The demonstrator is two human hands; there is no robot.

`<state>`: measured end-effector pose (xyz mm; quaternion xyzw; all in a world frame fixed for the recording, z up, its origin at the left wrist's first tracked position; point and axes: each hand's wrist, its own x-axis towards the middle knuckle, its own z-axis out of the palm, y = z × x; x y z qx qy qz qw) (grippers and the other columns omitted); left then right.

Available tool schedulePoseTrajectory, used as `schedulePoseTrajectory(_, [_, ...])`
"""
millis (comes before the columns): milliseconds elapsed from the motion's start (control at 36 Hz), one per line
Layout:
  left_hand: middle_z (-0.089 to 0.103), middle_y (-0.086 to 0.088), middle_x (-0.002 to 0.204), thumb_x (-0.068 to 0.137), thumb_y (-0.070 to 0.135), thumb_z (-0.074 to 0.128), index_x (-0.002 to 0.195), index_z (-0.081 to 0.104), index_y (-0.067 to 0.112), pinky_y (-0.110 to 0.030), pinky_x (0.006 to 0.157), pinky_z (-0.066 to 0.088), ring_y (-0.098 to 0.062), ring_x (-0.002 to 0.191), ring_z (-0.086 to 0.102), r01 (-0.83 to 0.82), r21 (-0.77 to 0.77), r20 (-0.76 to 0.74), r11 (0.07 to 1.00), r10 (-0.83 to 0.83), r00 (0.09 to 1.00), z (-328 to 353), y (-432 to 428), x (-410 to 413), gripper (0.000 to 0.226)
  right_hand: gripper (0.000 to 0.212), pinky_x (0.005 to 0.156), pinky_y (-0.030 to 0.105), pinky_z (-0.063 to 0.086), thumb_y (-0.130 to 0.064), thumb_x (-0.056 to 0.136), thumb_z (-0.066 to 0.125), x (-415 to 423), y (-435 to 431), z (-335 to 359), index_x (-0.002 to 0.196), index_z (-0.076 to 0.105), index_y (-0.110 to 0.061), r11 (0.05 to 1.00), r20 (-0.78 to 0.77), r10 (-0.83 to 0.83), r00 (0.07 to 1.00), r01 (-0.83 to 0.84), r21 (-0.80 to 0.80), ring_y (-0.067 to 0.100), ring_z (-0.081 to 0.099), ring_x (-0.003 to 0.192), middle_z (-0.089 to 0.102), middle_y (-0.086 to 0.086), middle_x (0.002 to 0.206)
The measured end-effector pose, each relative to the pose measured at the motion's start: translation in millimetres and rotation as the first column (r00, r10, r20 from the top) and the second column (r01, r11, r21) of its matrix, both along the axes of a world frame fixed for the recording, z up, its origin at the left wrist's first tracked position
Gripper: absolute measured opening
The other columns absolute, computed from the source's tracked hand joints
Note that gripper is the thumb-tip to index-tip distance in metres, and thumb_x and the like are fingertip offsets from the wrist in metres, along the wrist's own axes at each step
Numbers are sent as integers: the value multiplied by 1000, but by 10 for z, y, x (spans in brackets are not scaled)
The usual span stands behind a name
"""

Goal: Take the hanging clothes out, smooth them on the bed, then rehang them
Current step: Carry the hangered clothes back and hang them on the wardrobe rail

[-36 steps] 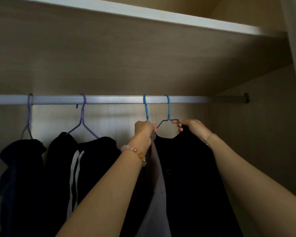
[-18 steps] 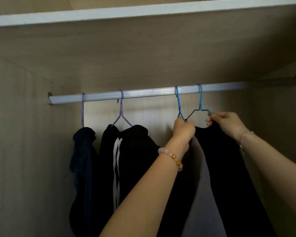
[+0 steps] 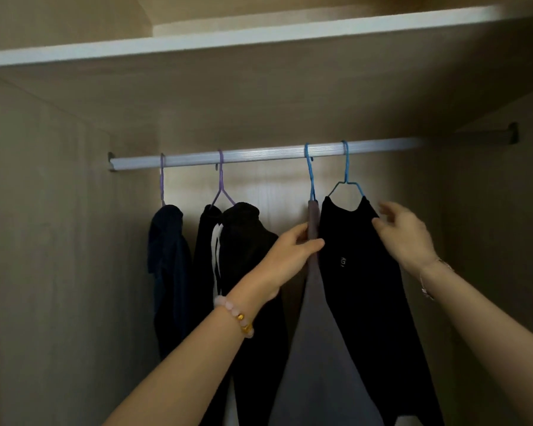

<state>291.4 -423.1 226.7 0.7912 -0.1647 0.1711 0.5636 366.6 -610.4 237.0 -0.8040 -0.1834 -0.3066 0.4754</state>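
Observation:
Inside the wardrobe a silver rail (image 3: 259,155) carries several hangers. A black garment (image 3: 360,287) hangs on a blue hanger (image 3: 346,179) at the right. Beside it a grey garment (image 3: 317,348) hangs on a second blue hanger (image 3: 310,176). My left hand (image 3: 293,250) pinches the upper part of the grey garment between thumb and fingers. Just right of the black garment's shoulder is my right hand (image 3: 403,232), its fingers spread and loose, holding nothing.
Further left hang a black garment with white stripes (image 3: 237,256) on a purple hanger (image 3: 220,186) and a dark blue garment (image 3: 166,256) on another purple hanger. A white-edged shelf (image 3: 228,44) runs above. Wardrobe walls close in left and right.
Both hands have let go of the blue hangers and dropped lower. The left now pinches the grey garment; the right has opened beside the black garment. The view has shifted left.

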Motion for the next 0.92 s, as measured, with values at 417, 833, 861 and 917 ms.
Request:
schedulePoseTrajectory(417, [66,4,84,94,-5,40,88,60,28,-27,73,51,-12,74,63,-470,58,387,881,414,824,22,1255,-1149,39,18,66,11,43,-14,89,54,-943,1322,506,103,62,-22,890,138,442,886,-414,-193,4,56,75,60,-11,82])
schedulePoseTrajectory(833, [66,6,81,92,0,46,79,60,30,-23,66,46,-14,75,60,-545,-19,209,838,537,817,-334,2253,-1246,36,36,93,33,48,-16,88,58,-722,1747,356,123,55,-12,972,-72,180,981,-189,-141,23,61,100,64,8,113])
schedulePoseTrajectory(861, [66,6,82,91,2,48,78,60,32,-25,69,46,-15,77,60,-555,-23,214,832,546,810,-302,2257,-1213,34,37,94,33,47,-17,88,57,-706,1745,344,125,54,-11,981,-44,123,991,-129,-142,24,60,104,63,9,117])
schedulePoseTrajectory(917, [66,5,87,91,10,52,83,62,33,-28,75,45,-17,86,61,-571,-26,233,821,560,795,-205,2227,-1138,26,40,95,33,43,-20,87,57,-661,1726,325,127,54,-11,980,92,-61,994,77,-184,27,56,113,60,10,123])
